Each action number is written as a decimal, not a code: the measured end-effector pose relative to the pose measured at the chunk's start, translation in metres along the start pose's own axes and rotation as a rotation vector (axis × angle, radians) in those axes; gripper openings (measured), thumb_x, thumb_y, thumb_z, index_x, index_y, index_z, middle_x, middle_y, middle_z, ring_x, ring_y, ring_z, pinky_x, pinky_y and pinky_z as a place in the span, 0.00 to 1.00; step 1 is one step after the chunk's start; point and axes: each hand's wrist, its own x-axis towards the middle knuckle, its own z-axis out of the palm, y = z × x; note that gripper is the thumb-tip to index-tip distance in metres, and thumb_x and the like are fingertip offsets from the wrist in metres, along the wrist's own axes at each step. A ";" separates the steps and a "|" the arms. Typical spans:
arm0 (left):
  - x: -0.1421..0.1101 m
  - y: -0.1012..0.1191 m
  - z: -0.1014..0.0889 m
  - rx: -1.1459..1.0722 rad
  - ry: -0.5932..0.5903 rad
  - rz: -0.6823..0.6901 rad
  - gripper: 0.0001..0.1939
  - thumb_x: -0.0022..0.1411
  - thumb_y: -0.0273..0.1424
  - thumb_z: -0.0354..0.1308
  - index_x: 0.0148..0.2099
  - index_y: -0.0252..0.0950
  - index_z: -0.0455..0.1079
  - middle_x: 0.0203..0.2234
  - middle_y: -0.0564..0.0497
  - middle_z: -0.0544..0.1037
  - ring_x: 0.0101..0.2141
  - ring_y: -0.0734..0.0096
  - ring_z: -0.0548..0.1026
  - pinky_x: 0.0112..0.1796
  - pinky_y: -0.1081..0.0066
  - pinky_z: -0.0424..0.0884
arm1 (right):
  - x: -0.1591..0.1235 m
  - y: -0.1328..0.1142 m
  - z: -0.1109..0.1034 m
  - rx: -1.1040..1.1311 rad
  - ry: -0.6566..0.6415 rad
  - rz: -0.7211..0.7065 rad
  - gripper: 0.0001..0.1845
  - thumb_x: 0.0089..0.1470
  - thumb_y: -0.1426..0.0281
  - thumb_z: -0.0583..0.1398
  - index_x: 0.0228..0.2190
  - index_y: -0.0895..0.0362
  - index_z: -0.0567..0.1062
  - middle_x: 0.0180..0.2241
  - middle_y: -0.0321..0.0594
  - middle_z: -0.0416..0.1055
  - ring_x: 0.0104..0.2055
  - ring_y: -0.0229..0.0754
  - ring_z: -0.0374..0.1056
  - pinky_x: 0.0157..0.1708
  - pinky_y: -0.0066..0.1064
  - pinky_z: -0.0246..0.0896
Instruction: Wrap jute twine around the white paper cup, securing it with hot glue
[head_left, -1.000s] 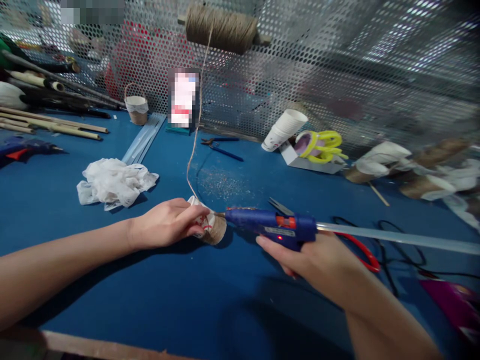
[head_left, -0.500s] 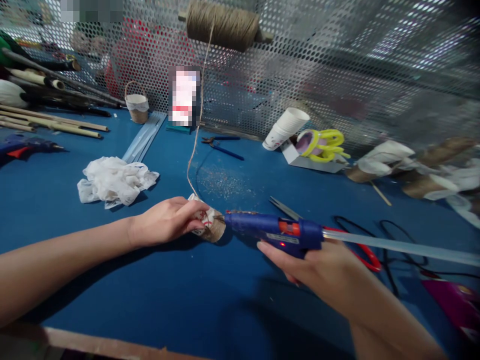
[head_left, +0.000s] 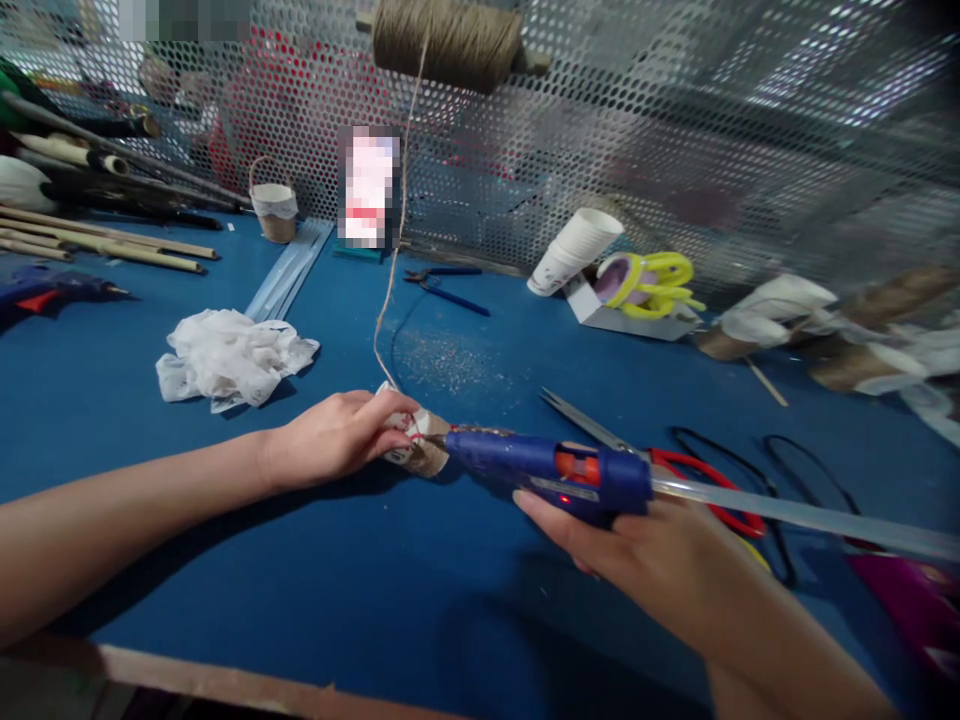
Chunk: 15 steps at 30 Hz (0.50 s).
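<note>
My left hand [head_left: 349, 437] is closed on a small paper cup [head_left: 429, 458] lying tilted on the blue table, its lower part wrapped in brown twine. From the cup a strand of twine [head_left: 388, 300] runs up to a big spool [head_left: 448, 45] on the mesh. In my right hand [head_left: 607, 535] is a blue hot glue gun [head_left: 540, 468], its red light lit and a long clear glue stick [head_left: 795, 510] out of its back. The gun's nozzle points left and meets the cup's side beside my left fingers.
Behind the gun lie red-handled scissors [head_left: 592, 418] and a black cord. Pliers [head_left: 446, 287], stacked paper cups [head_left: 574, 250], white lace [head_left: 234, 358], a finished small basket [head_left: 274, 212] and a phone [head_left: 367, 190] stand or lie farther back. A second glue gun [head_left: 56, 288] rests left.
The glue gun's rear has swung slightly down and right while its nozzle has slid left along the cup. My left hand keeps its hold with little motion.
</note>
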 end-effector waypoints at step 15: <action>-0.001 -0.002 0.000 0.011 0.005 0.030 0.19 0.70 0.37 0.36 0.45 0.28 0.61 0.29 0.42 0.77 0.28 0.67 0.77 0.27 0.71 0.73 | 0.001 0.000 -0.003 0.040 -0.056 -0.007 0.16 0.52 0.57 0.55 0.19 0.49 0.75 0.11 0.36 0.64 0.19 0.44 0.66 0.15 0.32 0.55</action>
